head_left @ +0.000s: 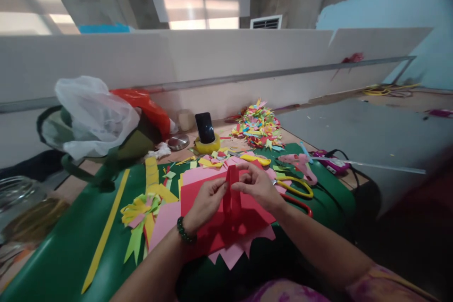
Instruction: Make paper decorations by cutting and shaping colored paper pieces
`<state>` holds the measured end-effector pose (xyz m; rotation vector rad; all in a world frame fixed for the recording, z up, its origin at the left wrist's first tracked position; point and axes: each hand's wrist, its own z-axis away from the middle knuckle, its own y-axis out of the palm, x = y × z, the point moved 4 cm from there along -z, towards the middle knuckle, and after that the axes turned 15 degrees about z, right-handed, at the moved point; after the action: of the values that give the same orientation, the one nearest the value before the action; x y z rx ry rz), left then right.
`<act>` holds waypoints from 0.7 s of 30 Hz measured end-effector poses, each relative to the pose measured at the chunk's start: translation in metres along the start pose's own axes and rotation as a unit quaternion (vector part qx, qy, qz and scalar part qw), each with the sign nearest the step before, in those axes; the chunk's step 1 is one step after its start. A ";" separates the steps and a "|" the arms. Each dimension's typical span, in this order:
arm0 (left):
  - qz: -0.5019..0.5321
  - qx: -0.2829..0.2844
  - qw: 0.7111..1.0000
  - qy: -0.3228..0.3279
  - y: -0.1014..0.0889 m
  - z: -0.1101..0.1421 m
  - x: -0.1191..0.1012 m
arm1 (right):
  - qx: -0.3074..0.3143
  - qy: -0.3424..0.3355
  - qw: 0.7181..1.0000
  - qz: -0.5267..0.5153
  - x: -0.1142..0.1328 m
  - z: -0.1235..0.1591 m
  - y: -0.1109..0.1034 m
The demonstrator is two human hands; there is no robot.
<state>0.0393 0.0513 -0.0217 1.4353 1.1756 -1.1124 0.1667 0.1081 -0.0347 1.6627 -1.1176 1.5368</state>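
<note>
A folded red paper strip (pixel 231 198) stands upright between my hands, over a red paper sheet (pixel 208 233). My left hand (pixel 208 198) pinches the strip from the left side, thumb against finger. My right hand (pixel 258 186) grips its upper right part, with the fingertips near the top fold. Under the red sheet lie pink paper sheets (pixel 231 255) with zigzag-cut edges. Yellow-and-red handled scissors (pixel 297 186) rest just beyond my right hand. To the left of my left hand is a bunch of yellow, green and pink paper strips (pixel 141 212).
A pink glue gun (pixel 300 165) lies at the right beside a purple box (pixel 329 163). A phone (pixel 205 127) leans in a yellow tape roll (pixel 208 145). Colourful paper pieces (pixel 260 125) are heaped behind. A bag (pixel 102 122) stands at the left, near a long yellow strip (pixel 106 231).
</note>
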 end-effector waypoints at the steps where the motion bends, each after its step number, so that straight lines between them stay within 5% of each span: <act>1: -0.009 0.007 1.000 -0.005 0.001 0.000 0.002 | 0.004 0.002 1.000 -0.007 -0.001 -0.001 0.000; 7: -0.066 0.012 0.998 0.002 0.001 0.002 0.004 | 0.027 -0.015 0.999 -0.008 0.002 0.000 0.000; 13: -0.065 -0.116 0.990 0.050 -0.010 0.001 -0.005 | 0.049 0.009 0.999 0.010 -0.005 0.002 0.007; 16: -0.070 -0.135 0.986 0.064 -0.012 0.000 -0.006 | 0.073 0.015 0.996 0.052 -0.006 0.004 0.011; 21: 0.007 -0.124 0.992 -0.001 -0.012 -0.001 -0.004 | 0.072 -0.029 0.991 0.110 -0.002 0.005 0.012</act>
<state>0.0267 0.0526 -0.0195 1.2481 1.2536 -0.9211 0.1586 0.0984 -0.0388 1.7358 -1.2825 1.7543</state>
